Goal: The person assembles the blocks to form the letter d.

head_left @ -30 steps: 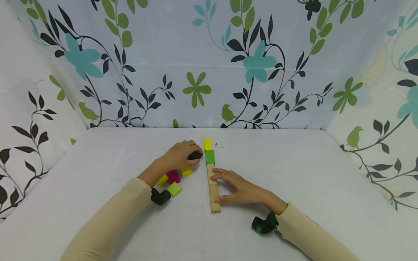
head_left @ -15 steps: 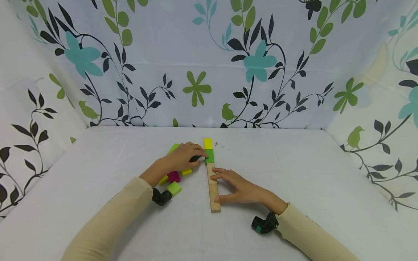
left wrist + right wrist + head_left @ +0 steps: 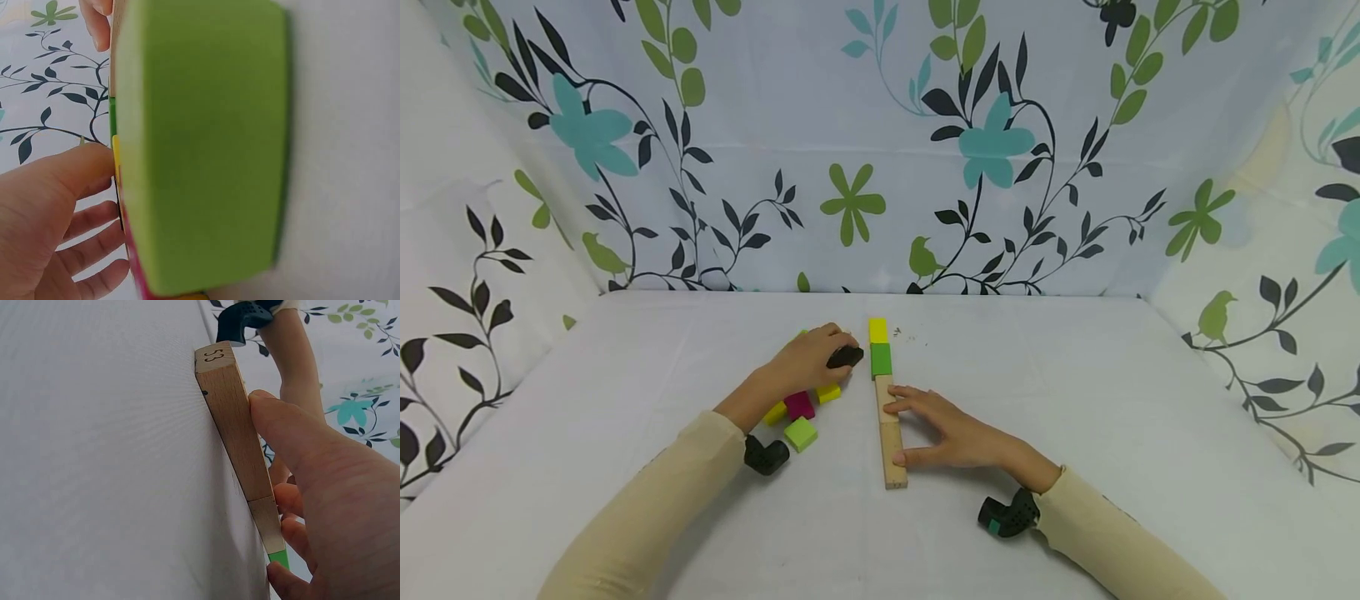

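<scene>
A straight row lies on the white table: a yellow block (image 3: 877, 330) at the far end, a green block (image 3: 882, 360), then two plain wooden blocks (image 3: 892, 457). My left hand (image 3: 808, 360) is just left of the green block, its fingers and thumb around a small black piece (image 3: 846, 357). Most of that piece is hidden in the left wrist view, where a lime block (image 3: 215, 150) fills the foreground. From the right, my right hand (image 3: 951, 433) rests against the wooden blocks, thumb near the close end, which bears the mark 53 in the right wrist view.
Loose blocks lie below my left hand: a magenta block (image 3: 800, 406), a yellow block (image 3: 827, 392), another yellow block (image 3: 774, 413) and a lime block (image 3: 801, 434). More lime shows behind that hand. A patterned cloth (image 3: 850, 150) hangs behind the table.
My left hand reached right until its fingertips met the green block, then drew back left with the black piece. My right hand and the row stay in place.
</scene>
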Demonstrator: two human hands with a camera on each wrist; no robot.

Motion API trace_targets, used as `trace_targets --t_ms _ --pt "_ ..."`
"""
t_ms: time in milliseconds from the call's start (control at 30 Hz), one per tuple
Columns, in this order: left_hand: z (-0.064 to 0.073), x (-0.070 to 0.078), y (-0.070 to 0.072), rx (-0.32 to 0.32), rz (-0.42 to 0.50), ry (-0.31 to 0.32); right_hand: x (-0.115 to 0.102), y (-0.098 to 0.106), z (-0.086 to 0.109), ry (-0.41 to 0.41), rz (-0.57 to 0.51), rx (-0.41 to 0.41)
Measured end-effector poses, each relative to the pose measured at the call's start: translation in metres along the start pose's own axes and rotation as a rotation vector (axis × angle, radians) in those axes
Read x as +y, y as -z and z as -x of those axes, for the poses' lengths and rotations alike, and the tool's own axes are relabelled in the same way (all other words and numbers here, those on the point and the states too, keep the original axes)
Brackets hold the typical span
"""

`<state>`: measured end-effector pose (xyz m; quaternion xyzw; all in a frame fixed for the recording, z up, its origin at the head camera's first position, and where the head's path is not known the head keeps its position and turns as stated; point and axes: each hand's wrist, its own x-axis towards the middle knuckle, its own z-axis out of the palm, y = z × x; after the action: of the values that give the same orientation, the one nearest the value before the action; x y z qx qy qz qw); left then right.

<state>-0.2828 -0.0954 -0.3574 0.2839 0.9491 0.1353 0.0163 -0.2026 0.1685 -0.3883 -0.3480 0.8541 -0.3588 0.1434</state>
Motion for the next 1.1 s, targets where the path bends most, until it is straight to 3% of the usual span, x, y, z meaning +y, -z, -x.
trace_targets --t_ms 100,300,600,733,1100 --pt "0.001 -0.001 0.002 -0.032 0.049 0.012 0.0 0.0 0.0 0.0 0.001 0.005" --pt "0.003 0.001 0.004 -0.063 0.11 -0.032 0.001 0.001 0.001 0.001 0.001 0.006" --pt "0.002 0.001 0.0 -0.021 0.092 -0.119 0.002 -0.001 0.001 0.009 -0.013 0.003" --pt "0.001 -0.002 -0.001 0.003 0.069 -0.075 0.002 -0.001 0.001 0.002 -0.009 0.002" --pt "0.002 -0.02 -0.006 0.147 -0.033 0.02 0.002 -0.001 0.001 0.004 -0.004 0.007"
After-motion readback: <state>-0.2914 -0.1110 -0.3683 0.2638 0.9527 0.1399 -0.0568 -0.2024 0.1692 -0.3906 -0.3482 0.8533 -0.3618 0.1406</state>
